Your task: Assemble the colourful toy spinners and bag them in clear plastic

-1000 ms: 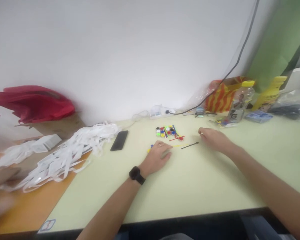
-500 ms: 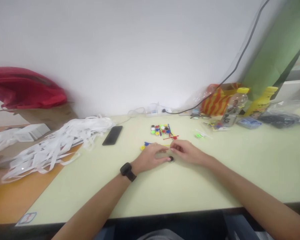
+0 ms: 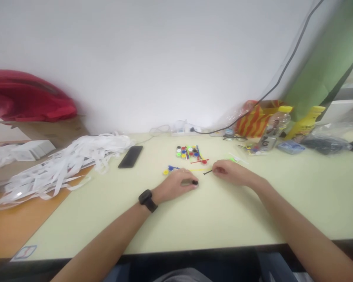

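My left hand (image 3: 176, 183) wears a ring and pinches a small black disc (image 3: 195, 182) between thumb and finger, just above the table. My right hand (image 3: 231, 171) is closed around one end of a thin black plastic stick (image 3: 207, 172), whose other end points left. Behind the hands lie a yellow stick (image 3: 197, 169) and a red stick (image 3: 195, 161) beside a red disc (image 3: 204, 161). A blue piece (image 3: 171, 168) and a yellow disc (image 3: 166, 172) rest by my left knuckles. Farther back sits a cluster of coloured discs and sticks (image 3: 184, 156).
A phone (image 3: 130, 157) and a heap of white straps (image 3: 67, 164) lie to the left. At the back right stand a clear bottle (image 3: 273, 131), a yellow bottle (image 3: 306, 124) and a striped bag (image 3: 250, 121). Glasses (image 3: 235, 138) lie near the wall, below a hanging cable (image 3: 278, 80).
My right hand has moved right, away from my left, and the black stick now shows at its fingers. The black disc is now up between my left thumb and finger.
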Tool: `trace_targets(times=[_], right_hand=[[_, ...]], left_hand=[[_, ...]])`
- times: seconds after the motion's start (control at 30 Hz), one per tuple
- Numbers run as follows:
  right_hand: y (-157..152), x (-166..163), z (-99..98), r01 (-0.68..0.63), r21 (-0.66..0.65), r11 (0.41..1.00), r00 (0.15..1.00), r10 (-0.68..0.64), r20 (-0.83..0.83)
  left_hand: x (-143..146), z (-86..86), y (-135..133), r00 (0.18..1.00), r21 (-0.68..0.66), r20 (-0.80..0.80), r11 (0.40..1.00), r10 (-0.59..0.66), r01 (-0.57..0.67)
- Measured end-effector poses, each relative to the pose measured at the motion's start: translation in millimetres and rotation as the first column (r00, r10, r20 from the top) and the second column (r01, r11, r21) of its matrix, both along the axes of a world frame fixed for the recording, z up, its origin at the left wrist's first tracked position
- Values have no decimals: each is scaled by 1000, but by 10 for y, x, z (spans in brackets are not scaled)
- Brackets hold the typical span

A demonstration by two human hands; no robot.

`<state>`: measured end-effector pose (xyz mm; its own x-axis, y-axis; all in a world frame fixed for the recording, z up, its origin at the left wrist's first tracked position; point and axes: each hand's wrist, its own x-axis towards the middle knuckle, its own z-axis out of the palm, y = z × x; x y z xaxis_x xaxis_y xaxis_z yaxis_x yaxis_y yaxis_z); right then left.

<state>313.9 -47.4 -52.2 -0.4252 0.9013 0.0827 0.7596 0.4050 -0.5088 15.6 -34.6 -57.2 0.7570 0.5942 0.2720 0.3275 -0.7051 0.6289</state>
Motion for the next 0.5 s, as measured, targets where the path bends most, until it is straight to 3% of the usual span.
trace_targets(times=[0.3, 0.5], right_hand=[[-27, -103, 10, -22, -23, 999, 999, 21, -40], [-2, -53, 2, 63, -6, 998, 998, -63, 3]], left_hand=[[-15, 0, 25, 998, -168, 32, 985, 55, -49], [-33, -14, 44, 993, -222, 89, 974, 75, -53]])
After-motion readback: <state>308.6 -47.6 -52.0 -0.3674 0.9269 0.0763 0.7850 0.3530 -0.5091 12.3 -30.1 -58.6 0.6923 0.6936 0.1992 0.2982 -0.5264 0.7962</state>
